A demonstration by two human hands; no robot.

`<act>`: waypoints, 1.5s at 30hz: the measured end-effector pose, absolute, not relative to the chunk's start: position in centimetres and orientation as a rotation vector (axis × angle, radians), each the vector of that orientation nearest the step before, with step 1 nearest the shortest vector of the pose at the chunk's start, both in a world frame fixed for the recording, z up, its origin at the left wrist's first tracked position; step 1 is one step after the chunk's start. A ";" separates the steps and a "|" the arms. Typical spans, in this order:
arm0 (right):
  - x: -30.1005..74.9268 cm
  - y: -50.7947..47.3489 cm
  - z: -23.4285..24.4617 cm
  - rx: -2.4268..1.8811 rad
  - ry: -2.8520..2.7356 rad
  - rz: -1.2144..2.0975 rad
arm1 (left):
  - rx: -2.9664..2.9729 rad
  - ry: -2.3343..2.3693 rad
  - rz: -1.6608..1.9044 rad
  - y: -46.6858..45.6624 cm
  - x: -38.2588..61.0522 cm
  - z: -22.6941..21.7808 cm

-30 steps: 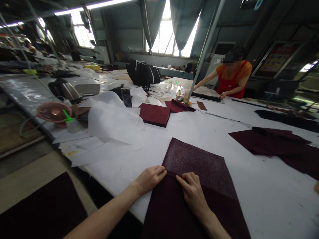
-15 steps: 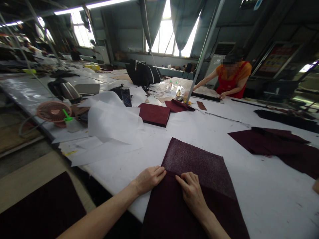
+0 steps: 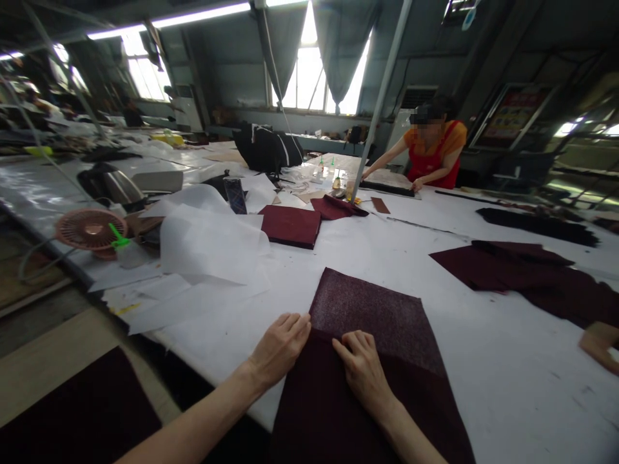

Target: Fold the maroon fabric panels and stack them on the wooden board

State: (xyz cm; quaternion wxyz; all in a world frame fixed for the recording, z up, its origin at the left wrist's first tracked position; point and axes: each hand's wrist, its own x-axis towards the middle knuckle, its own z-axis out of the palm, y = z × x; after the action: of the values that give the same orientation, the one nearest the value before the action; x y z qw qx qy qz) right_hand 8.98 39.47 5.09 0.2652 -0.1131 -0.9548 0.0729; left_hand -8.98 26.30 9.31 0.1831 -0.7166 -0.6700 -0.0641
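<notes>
A dark maroon fabric piece (image 3: 333, 399) lies on the white table in front of me, its near end running out of view at the bottom. Its far part is a paler, speckled panel (image 3: 377, 316), meeting the plain part along a folded edge. My left hand (image 3: 283, 341) is closed on the fabric's left side, at the end of that edge, with the fingertips together and the thumb mostly hidden. A little to the right, my right hand (image 3: 362, 364) has its fingers curled and pinches the fabric along the same edge.
Translucent white sheets (image 3: 207, 238), a pink fan (image 3: 91, 231) and a green-tipped bottle (image 3: 126, 248) lie left. Beyond is a folded maroon stack (image 3: 290, 225); more maroon cloth (image 3: 527, 270) lies right. A pole (image 3: 382, 103) rises behind. A person in a red apron (image 3: 435, 158) works opposite; another person's arm (image 3: 599, 345) enters right.
The view has turned slightly, so the surroundings sit further left. Both hands stay at the same fold, the left hand's fingers shifting a little. More of the other person's arm shows at the right edge.
</notes>
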 end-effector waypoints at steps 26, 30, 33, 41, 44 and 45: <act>16.3 43.8 5.7 -0.321 -2.638 0.243 | -2.034 -2.062 0.151 29.5 -1.3 7.0; 17.2 44.1 6.0 -0.329 -2.633 0.231 | -2.037 -2.033 0.131 29.8 -0.7 7.1; 17.7 44.2 6.3 -0.334 -2.636 0.222 | -2.072 -1.970 0.126 30.1 -0.3 7.2; 19.5 45.0 6.2 -0.339 -2.645 0.175 | -2.109 -1.956 0.156 31.7 1.6 7.3; 20.3 45.3 6.1 -0.330 -2.645 0.156 | -2.131 -1.907 0.141 32.1 2.4 7.0; 20.5 45.4 6.1 -0.333 -2.649 0.154 | -2.132 -1.910 0.144 32.2 2.7 7.0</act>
State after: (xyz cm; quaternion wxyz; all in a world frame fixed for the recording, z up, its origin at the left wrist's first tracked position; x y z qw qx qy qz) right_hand 20.54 45.42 6.06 0.2317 -0.1212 -0.9636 0.0559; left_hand 2.68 32.21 7.00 0.1373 -0.7370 -0.6599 0.0499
